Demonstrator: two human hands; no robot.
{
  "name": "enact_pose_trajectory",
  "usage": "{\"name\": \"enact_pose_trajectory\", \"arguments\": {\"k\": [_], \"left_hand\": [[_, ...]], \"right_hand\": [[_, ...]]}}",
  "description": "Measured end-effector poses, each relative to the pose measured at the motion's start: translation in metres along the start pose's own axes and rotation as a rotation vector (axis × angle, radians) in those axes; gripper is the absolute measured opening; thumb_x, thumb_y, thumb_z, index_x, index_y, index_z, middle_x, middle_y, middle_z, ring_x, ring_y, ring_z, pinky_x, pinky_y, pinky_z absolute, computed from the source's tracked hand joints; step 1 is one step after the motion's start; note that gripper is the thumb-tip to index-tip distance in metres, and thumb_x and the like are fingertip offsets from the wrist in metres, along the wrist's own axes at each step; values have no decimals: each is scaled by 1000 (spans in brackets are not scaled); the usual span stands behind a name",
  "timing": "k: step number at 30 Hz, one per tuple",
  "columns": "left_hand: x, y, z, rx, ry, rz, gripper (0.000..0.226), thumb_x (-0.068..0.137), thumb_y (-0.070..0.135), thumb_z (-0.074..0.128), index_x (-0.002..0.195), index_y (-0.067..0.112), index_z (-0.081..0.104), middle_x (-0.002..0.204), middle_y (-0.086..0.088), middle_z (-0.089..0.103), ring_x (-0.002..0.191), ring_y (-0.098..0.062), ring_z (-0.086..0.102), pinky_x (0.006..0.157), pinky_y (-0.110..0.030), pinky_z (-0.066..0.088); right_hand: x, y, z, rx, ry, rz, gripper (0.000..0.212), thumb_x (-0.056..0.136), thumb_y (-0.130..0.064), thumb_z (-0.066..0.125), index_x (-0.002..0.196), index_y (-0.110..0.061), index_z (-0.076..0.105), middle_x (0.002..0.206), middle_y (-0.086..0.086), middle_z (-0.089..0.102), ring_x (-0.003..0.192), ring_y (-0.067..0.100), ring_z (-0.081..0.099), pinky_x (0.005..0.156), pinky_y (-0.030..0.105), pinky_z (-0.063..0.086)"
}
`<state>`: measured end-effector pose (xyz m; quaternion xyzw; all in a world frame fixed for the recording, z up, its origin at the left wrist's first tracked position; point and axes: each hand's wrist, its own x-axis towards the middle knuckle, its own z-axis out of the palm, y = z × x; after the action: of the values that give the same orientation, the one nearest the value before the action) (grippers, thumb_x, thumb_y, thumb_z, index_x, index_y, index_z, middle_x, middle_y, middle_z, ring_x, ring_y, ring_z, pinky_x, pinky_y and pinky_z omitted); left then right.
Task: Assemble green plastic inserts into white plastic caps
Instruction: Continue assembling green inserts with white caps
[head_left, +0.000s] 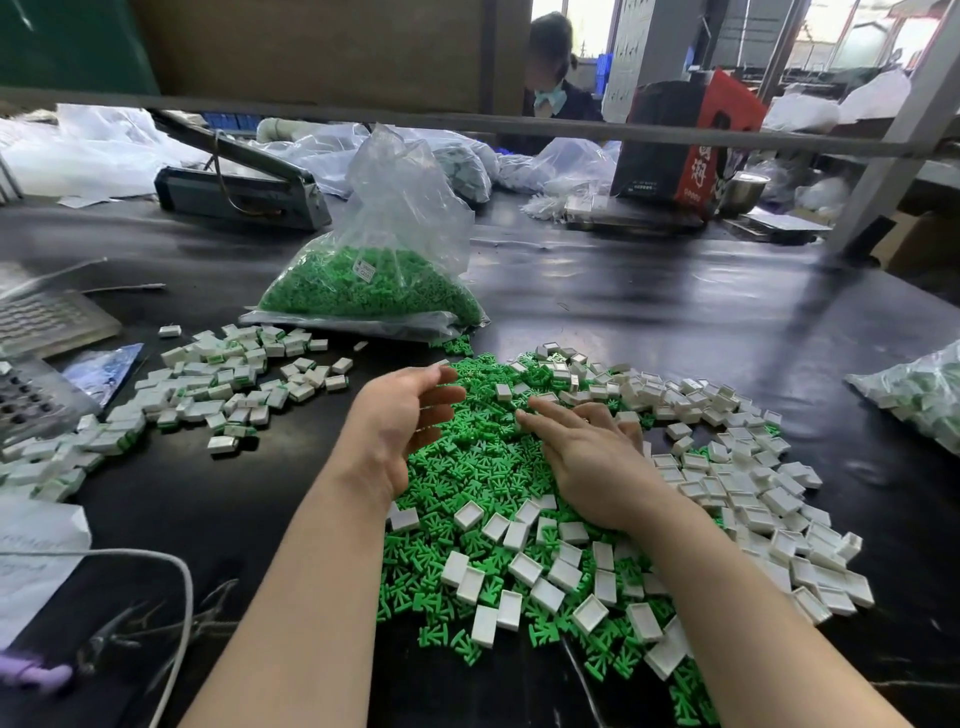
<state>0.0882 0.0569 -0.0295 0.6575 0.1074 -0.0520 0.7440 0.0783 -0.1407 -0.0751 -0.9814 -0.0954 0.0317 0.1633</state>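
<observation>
Far left, near edge: paper sheet (36, 551) and a white cable (176, 587) lie on the black desk (675, 312), away from the work area, not part of the job.

Left-centre: pile of finished caps (208, 384), white with green showing at the edges. Likely the output stack, kept apart from the raw parts so the two don't mix.

Centre far: clear bag of green inserts (369, 286), mouth up and open, sitting just beyond the work heap. Judged as refill stock, within reach.

Centre near: loose heap of green inserts (467, 467) with white caps (748, 493) scattered over it and fanning out to the right. Both part types sit in one heap, so either hand can pick without reaching.

Left hand (400, 426): tilted on edge over the heap's left side, palm facing right, fingers (441, 397) loosely extended, holding nothing visible. Looks like it's corralling or about to rake parts inward.

Right hand (587, 457): palm down on the heap, fingers (540, 410) spread flat over inserts and caps, not gripping anything visible. Whether a part sits under the palm can't be told.

Judgement: sorting or picking stage, no cap-insert pair in hand yet.

Far right: second clear bag (919, 395) of white-and-green parts, well apart from the heap. Probably bagged finished pieces.
</observation>
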Motion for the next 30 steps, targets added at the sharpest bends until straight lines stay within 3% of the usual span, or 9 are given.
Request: {"name": "enact_pose_trajectory", "arguments": {"k": [4, 7, 9, 10, 12, 15, 20, 26, 30], "left_hand": [[-3, -3, 9, 133, -32, 58, 21, 100, 19, 50, 91, 17, 69, 76, 4, 72, 68, -11, 57, 65, -27, 42], [-3, -6, 14, 191, -46, 83, 18, 99, 17, 52, 92, 15, 68, 75, 4, 70, 65, -9, 55, 61, -25, 41], [-4, -8, 17, 237, -59, 96, 17, 99, 17, 52, 95, 14, 68, 75, 4, 70, 64, -9, 55, 60, -25, 40], [-4, -9, 18, 257, -65, 102, 17, 99, 17, 52, 96, 14, 68, 75, 5, 70, 64, -9, 55, 60, -25, 40], [-4, -10, 19, 277, -75, 104, 17, 99, 18, 53, 97, 13, 69, 74, 5, 70, 63, -8, 55, 59, -23, 40], [-3, -11, 20, 281, -81, 97, 16, 99, 17, 53, 98, 13, 68, 74, 5, 69, 61, -6, 54, 56, -19, 39], [-1, -13, 21, 301, -90, 104, 18, 100, 14, 51, 94, 15, 68, 76, 2, 70, 60, -6, 54, 54, -18, 39], [1, -17, 21, 318, -89, 113, 18, 100, 14, 51, 95, 15, 68, 75, 3, 69, 62, -7, 54, 53, -18, 40], [2, -17, 21, 318, -87, 113, 17, 100, 14, 51, 98, 13, 68, 77, 2, 70, 64, -8, 55, 55, -18, 41]], "right_hand": [[-2, -6, -5, 15, 144, -57, 29, 100, -32, 48, 128, -39, 52, 142, -17, 50, 132, 14, 31, 104, 39, 26], [-3, -7, -5, -40, 225, -51, 17, 96, -35, 55, 112, -39, 57, 129, -16, 60, 121, 13, 38, 85, 34, 21], [-2, -8, -5, -12, 244, -61, 21, 96, -34, 56, 116, -38, 55, 124, -17, 61, 116, 12, 41, 79, 30, 15], [-2, -9, -4, 6, 244, -67, 29, 96, -32, 55, 124, -38, 52, 124, -16, 61, 115, 12, 42, 80, 28, 15], [0, -10, -1, -20, 216, -63, 45, 99, -30, 48, 142, -39, 37, 130, -13, 54, 120, 14, 39, 95, 32, 23], [3, -10, 3, -109, 168, -24, 45, 102, -33, 38, 147, -36, 34, 138, -8, 43, 128, 19, 28, 108, 43, 23], [2, -9, 0, -70, 225, -19, 28, 97, -43, 49, 123, -34, 54, 128, -10, 56, 122, 17, 39, 100, 40, 31], [1, -12, 1, -50, 276, -67, 16, 98, -41, 47, 112, -33, 53, 118, -11, 59, 116, 17, 41, 95, 38, 33], [0, -14, 1, -17, 276, -114, 12, 99, -35, 49, 110, -33, 53, 95, -12, 61, 109, 15, 43, 90, 37, 34]]}}
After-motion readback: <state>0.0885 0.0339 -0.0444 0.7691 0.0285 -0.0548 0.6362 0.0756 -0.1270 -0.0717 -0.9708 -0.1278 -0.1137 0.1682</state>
